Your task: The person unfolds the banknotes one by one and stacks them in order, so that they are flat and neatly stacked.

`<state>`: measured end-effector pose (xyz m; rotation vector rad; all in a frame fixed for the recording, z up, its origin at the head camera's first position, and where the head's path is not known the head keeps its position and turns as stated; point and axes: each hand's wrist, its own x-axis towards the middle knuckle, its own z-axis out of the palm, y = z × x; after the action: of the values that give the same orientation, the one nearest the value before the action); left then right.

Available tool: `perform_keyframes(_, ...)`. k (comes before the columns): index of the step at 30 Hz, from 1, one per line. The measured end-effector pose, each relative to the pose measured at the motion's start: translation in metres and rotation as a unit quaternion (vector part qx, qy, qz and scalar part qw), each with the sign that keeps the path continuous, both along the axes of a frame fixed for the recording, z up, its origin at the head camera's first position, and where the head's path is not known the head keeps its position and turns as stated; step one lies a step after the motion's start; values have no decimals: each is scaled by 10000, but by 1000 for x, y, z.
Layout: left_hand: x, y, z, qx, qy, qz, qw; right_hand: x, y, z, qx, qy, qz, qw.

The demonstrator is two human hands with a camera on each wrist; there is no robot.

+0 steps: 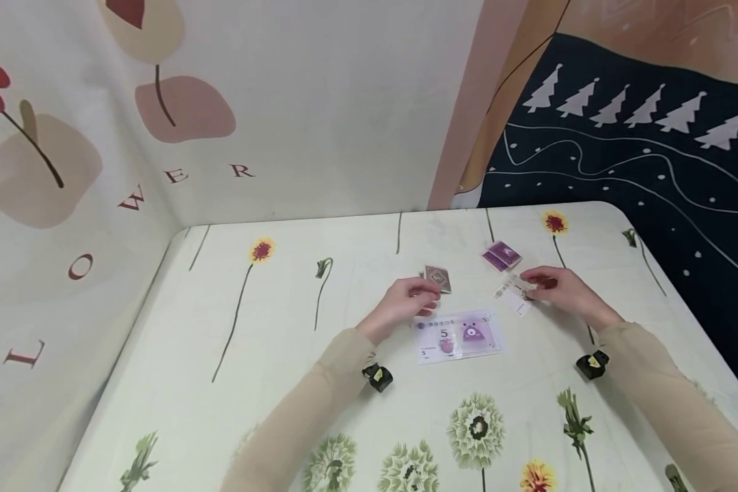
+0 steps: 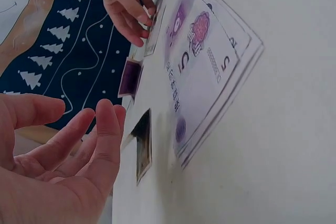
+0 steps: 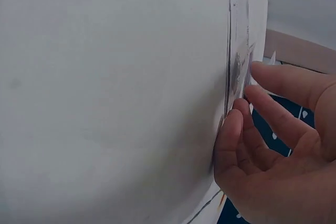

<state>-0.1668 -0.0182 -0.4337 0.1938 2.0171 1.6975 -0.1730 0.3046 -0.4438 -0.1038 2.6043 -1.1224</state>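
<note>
My right hand (image 1: 556, 287) has its fingertips at the edge of a small pale printed note (image 1: 507, 283), thumb and curled fingers around it in the right wrist view. A small white card (image 1: 518, 304) overlaps that note. The left hand (image 1: 406, 301) hovers with loosely bent fingers and nothing between them, as the left wrist view shows. Just beyond it lies a brown patterned card (image 1: 438, 279), partly covered by the fingertips in the head view. Nearer to me, a large purple play banknote (image 1: 459, 337) marked 5 lies flat, with more sheets under it.
Two purple cards (image 1: 501, 255) lie overlapped beyond the right hand. The table wears a white flowered cloth (image 1: 270, 383). A pale curtain (image 1: 320, 137) hangs behind, and a dark cloth with tree prints (image 1: 627, 164) lies beyond the right edge.
</note>
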Motion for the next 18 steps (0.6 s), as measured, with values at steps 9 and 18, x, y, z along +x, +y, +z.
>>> perform_keyframes(9,5,25,-1,114,80,-124,9998,3,-5,-8,269,374,53,9989)
perform_keyframes(18,8,60,-5,-592,256,-235,9976,4,-5,-11,179,404,-63,9990)
